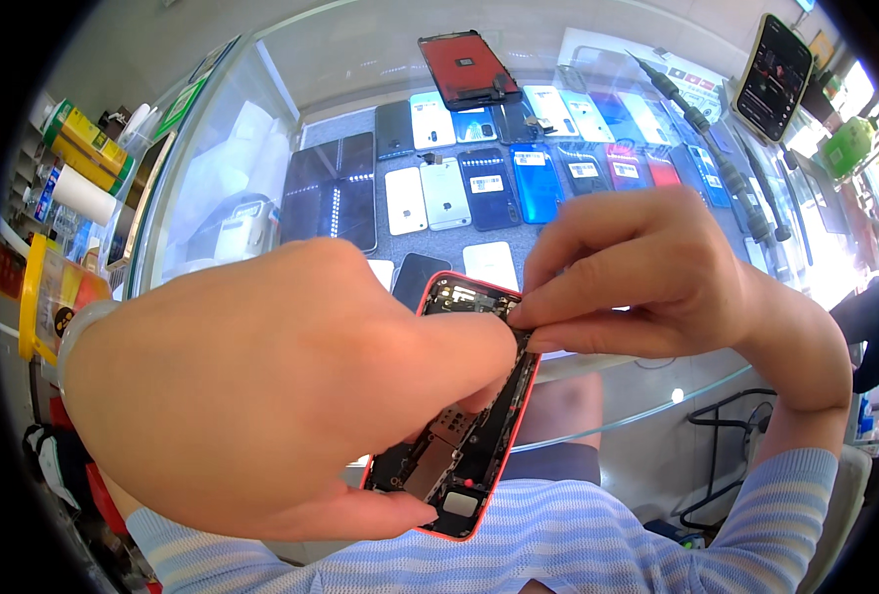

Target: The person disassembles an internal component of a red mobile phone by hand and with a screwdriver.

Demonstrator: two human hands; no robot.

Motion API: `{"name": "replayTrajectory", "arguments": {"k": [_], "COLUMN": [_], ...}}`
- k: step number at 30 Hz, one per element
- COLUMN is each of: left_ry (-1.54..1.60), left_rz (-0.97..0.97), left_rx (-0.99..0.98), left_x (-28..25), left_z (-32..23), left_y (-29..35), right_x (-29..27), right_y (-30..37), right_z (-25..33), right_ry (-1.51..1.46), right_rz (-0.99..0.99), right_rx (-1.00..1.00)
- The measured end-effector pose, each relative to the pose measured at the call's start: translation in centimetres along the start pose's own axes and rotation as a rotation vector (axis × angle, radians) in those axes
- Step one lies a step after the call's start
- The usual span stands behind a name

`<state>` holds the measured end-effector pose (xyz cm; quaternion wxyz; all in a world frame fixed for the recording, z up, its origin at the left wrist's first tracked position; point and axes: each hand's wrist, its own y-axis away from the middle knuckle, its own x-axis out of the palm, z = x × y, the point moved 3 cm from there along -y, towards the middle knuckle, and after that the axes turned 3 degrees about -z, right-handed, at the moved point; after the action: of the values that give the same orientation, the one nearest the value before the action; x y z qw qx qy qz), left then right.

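Observation:
An opened smartphone body (497,432) with a red frame is held tilted over the near edge of the glass counter. Its bare circuit board and metal shields show inside. My left hand (251,396) grips it from the left, the thumb along the lower edge and a bent finger across the board. At the phone's upper right edge, the fingertips of my right hand (647,272) are pressed together in a pinch. Whatever they hold there is too small or hidden to make out. The left hand covers much of the phone's middle and left side.
Rows of phones, among them a blue one (537,186), lie inside the glass case. On its top sit a red-backed screen panel (464,67), a dark screwdriver (702,119) and an upright lit phone (776,79). A yellow-lidded tub (39,297) stands at left.

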<state>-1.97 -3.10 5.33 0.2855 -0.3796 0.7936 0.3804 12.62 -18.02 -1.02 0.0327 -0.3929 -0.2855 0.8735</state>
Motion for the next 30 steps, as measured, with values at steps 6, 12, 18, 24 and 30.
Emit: {"name": "replayTrajectory", "arguments": {"k": [6,12,18,24,30], "left_ry": [0.041,0.007,0.013,0.058,0.031], "left_rz": [-0.082,-0.149,-0.158,-0.167,-0.104], "left_rx": [0.045,0.045,0.033,-0.027,0.035], "left_x": [0.7,1.5,1.3,0.8,0.7], "left_z": [0.0,-0.7,-0.9,-1.0,-0.5], "left_y": [-0.6,-0.5,-0.3,-0.1,-0.5], "right_x": [-0.2,-0.5,-0.4,0.1,0.3], "right_y": [0.0,0.1,-0.1,0.1,0.1], "right_z": [0.2,0.2,-0.1,-0.9,-1.0], "right_ry": [0.032,0.006,0.007,-0.058,-0.044], "right_rz": [0.029,0.052,0.011,-0.015,-0.033], "right_rx": [0.068,0.154,0.049,0.017,-0.004]}}
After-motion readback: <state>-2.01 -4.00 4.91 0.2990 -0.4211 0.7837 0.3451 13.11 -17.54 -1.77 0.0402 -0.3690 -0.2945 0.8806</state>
